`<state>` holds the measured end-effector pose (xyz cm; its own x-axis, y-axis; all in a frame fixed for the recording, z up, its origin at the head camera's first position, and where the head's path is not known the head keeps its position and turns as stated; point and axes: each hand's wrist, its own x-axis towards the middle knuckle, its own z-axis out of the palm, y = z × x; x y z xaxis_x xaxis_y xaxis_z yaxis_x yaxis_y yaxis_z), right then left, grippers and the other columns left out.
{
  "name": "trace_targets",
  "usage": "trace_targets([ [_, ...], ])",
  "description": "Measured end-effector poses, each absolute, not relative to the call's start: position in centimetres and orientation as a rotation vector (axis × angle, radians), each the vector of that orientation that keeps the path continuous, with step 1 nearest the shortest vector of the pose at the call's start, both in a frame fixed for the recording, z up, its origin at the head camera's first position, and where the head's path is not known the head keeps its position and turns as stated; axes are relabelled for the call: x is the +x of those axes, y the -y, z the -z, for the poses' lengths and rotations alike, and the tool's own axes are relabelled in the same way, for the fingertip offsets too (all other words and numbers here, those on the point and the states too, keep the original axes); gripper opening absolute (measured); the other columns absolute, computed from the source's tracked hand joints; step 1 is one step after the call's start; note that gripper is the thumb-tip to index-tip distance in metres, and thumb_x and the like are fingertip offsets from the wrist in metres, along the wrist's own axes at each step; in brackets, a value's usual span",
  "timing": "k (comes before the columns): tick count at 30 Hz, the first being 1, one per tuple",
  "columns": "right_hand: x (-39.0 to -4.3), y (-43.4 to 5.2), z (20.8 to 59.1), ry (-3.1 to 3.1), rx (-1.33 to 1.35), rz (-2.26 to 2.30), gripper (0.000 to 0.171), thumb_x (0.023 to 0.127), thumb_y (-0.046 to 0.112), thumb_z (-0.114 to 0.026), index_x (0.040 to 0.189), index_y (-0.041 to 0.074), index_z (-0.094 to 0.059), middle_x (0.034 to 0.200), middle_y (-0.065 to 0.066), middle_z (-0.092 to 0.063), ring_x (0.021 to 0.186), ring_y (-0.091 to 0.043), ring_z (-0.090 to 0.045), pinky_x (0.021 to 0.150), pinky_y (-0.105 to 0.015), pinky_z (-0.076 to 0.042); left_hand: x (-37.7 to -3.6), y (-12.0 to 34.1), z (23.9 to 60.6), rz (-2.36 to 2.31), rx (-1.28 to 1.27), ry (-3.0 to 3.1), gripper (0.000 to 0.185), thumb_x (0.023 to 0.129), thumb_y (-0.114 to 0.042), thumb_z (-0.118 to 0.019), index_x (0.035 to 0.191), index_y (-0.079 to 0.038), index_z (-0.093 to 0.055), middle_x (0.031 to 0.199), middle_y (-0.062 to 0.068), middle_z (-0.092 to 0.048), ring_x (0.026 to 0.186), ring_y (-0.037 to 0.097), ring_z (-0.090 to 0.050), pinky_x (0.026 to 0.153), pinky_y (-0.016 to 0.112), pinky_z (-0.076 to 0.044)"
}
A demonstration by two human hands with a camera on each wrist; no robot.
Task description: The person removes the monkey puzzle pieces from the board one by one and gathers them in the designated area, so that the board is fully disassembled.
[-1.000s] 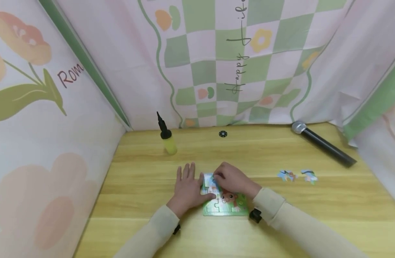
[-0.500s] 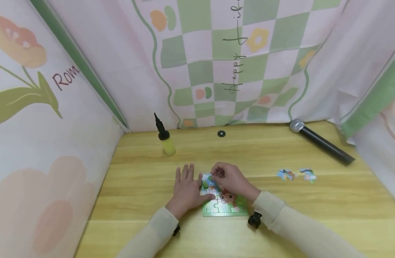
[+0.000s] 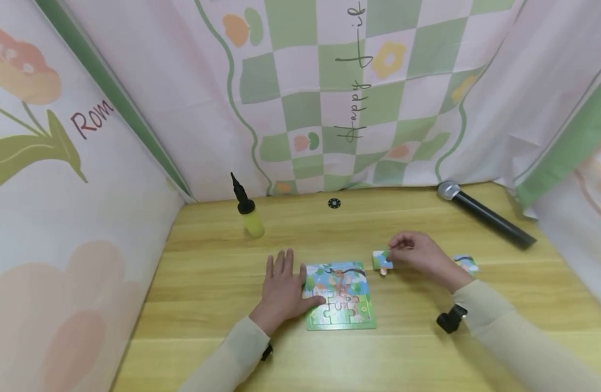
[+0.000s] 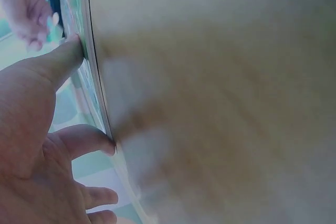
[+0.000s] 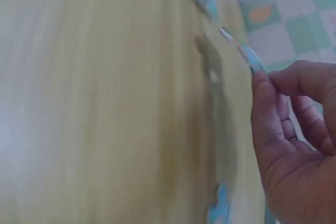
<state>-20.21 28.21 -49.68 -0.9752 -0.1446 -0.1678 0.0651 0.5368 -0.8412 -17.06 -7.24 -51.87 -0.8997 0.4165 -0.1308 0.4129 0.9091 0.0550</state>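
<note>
right hand (image 3: pixel 420 256) pinches puzzle piece (image 3: pixel 381 260) right of puzzle board (image 3: pixel 340 296) | left hand (image 3: pixel 282 287) flat, steadying board

Yellow pump bottle (image 3: pixel 249 215), small black disc (image 3: pixel 334 203) and black microphone (image 3: pixel 484 214) near the backdrop.

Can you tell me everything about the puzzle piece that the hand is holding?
The puzzle piece is small, flat and looks like printed cardboard, mostly blue and green with a bit of orange at its lower edge. The right hand pinches it between thumb and fingertips, to the right of the puzzle board and apart from it. In the right wrist view it shows edge-on and looks raised over the wooden table. Its picture is too small to make out.
</note>
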Motion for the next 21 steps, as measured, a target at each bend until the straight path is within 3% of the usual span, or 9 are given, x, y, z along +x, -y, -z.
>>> trace_targets([
  [9,-19.9,-30.1,50.6,-2.64,-0.068,1.274,0.024,0.094,0.015,-0.071,0.112,-0.001,-0.066,0.1,-0.011,-0.067,0.09,-0.022,-0.063,0.078,-0.034,-0.053,-16.9,7.1,51.6,-0.049,0.654,-2.918,0.103,0.083,-0.088,-0.043,0.156,-0.015,-0.043,0.166,0.024,-0.006,0.152,0.042,-0.001,0.118,0.057,0.008],
  [17,-19.8,-29.8,50.6,-2.824,-0.186,1.129,0.016,0.098,0.017,-0.067,0.107,0.005,-0.07,0.1,-0.007,-0.069,0.095,-0.026,-0.065,0.082,-0.045,-0.053,-16.9,6.9,51.6,-0.072,0.695,-2.91,0.098,0.09,-0.079,-0.046,0.155,-0.006,-0.04,0.166,0.024,-0.011,0.152,0.041,-0.007,0.118,0.057,0.007],
  [21,-19.1,-28.1,50.3,-2.782,-0.318,1.132,0.013,0.1,0.017,-0.065,0.107,0.007,-0.071,0.097,-0.003,-0.068,0.086,-0.02,-0.065,0.074,-0.038,-0.055,-16.3,6.5,51.5,-0.077,0.696,-2.906,0.093,0.097,-0.071,-0.043,0.157,-0.002,-0.033,0.166,0.025,-0.007,0.152,0.041,-0.005,0.118,0.057,0.007],
])
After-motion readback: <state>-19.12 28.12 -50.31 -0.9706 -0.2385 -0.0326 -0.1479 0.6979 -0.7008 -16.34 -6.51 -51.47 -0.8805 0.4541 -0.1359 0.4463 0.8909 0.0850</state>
